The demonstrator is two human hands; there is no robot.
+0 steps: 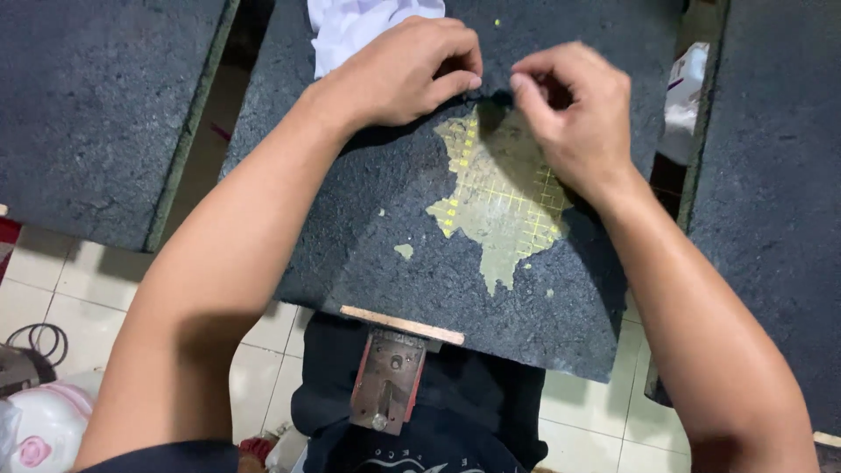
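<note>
Both hands pinch at the worn yellow patch (504, 197) on the dark board (394, 254): left hand (399, 74) and right hand (574, 109), grips narrow, picking its upper edge.

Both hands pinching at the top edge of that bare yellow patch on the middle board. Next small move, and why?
Probably peel the dark coating back a little further from the patch's upper edge. The left hand and right hand both pinch, fingertips close together, right where the dark coating meets the yellowish gridded patch. The ragged outline suggests it comes off piecemeal, so a short, low pull seems safest.
</note>
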